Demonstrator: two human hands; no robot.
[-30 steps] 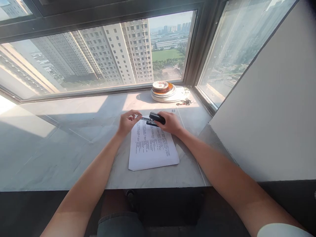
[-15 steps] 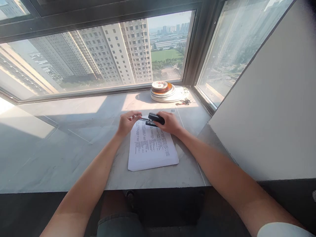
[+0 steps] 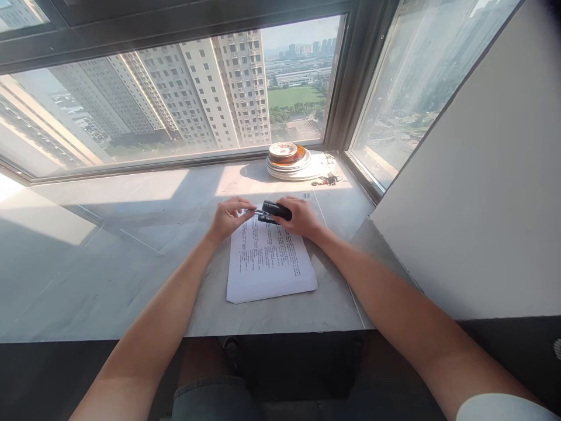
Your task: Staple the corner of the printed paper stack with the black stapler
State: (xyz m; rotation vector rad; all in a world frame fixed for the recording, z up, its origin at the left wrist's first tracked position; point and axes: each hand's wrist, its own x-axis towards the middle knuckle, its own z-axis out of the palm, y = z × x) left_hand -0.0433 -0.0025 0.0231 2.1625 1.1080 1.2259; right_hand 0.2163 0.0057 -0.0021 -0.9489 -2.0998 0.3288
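My right hand (image 3: pixel 302 215) is wrapped around a black stapler (image 3: pixel 276 209), which is held above the top of a printed sheet of paper (image 3: pixel 272 275). The stapler's front end points left, with its upper and lower arms apart. Close by on the left, my left hand (image 3: pixel 230 217) pinches a thin metal piece (image 3: pixel 258 212) that sticks out of the stapler's front. The paper lies on the marble-look sill, its lines of print running towards me. Whether staples are inside the stapler cannot be made out.
A stack of plates (image 3: pixel 289 164) stands by the window at the back, with a bunch of keys (image 3: pixel 326 180) beside it. Two tiny staple strips (image 3: pixel 307 195) lie beyond my right hand. A white wall (image 3: pixel 473 204) bounds the right side; the sill's front edge is near me.
My left hand has moved slightly right, nearer the stapler, and less of the thin metal piece shows between them. My right hand and the paper have hardly moved.
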